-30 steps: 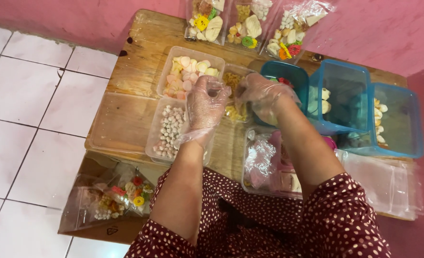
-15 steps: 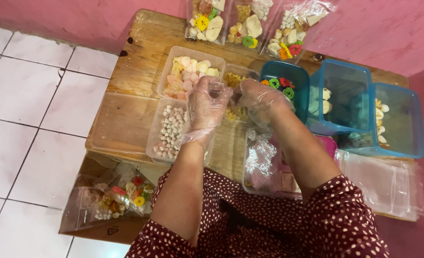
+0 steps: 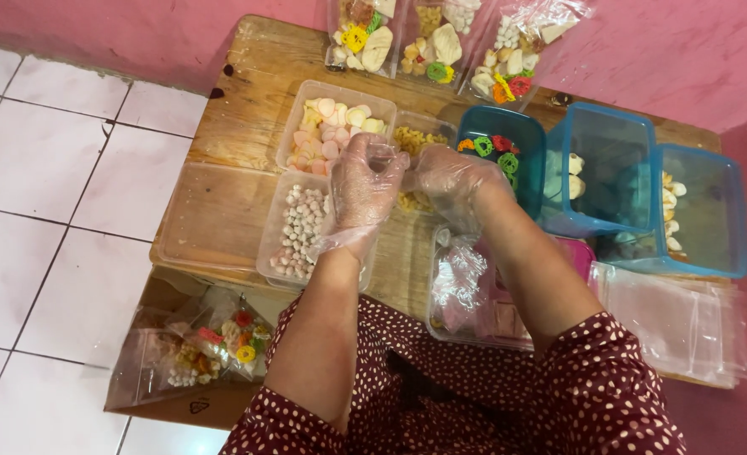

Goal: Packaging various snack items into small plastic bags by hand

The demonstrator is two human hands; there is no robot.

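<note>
Presently the left hand (image 3: 363, 192) and right hand (image 3: 451, 179), both gloved, pinch a small clear bag (image 3: 388, 157) between them above the tub of yellow crackers (image 3: 420, 168) on the counter (image 3: 247, 109). Keep the bag mouth spread and level over that tub.

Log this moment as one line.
left hand: gloved, over pasta tub | right hand: gloved, meeting left | held item: unclear | table: snack tubs

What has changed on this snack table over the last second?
The right hand drew back from the teal tub, uncovering the ring crackers, and now meets the left hand over the yellow snacks. The left hand barely moved; trays, tubs and filled bags stayed put.
</note>
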